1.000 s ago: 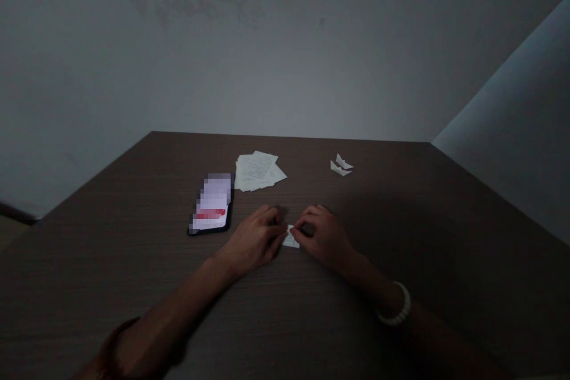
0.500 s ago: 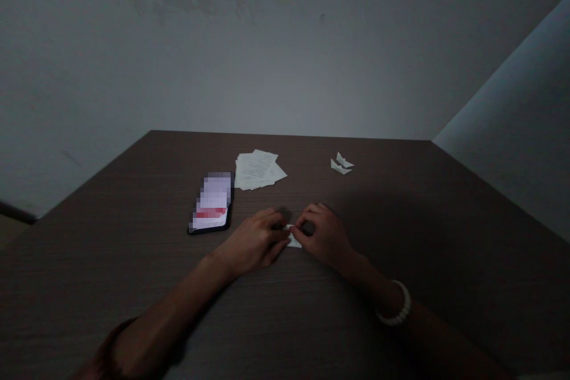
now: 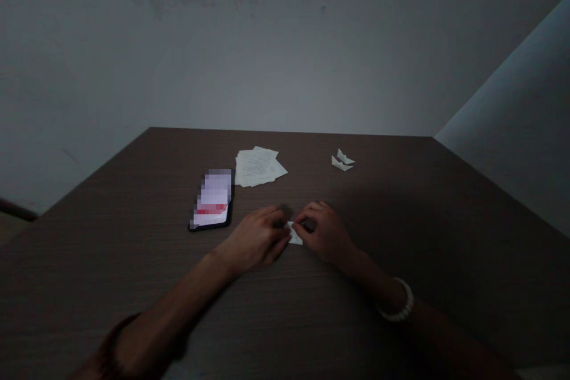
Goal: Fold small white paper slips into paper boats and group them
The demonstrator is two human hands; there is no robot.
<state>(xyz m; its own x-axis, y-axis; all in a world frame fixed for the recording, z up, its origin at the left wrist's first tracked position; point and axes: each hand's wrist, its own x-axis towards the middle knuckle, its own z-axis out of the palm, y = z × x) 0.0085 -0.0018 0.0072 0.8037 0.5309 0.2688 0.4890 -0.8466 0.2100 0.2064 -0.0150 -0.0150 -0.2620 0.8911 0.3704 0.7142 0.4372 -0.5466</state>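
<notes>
A small folded piece of white paper [image 3: 294, 234] lies on the dark brown table [image 3: 401, 237], pinched between both hands. My left hand [image 3: 256, 238] holds its left side with curled fingers. My right hand [image 3: 324, 234], a white bead bracelet on its wrist, pinches the right side with thumb and fingertips. Most of the paper is hidden under the fingers.
A lit phone [image 3: 212, 199] lies to the left of my hands. Behind it sits a loose stack of printed paper sheets [image 3: 258, 166]. Two small folded paper shapes [image 3: 342, 161] rest at the back right. Grey walls enclose the table's far and right edges.
My hands have stayed on the small paper, with the fingers shifting slightly as they press it. The view has tilted a little.
</notes>
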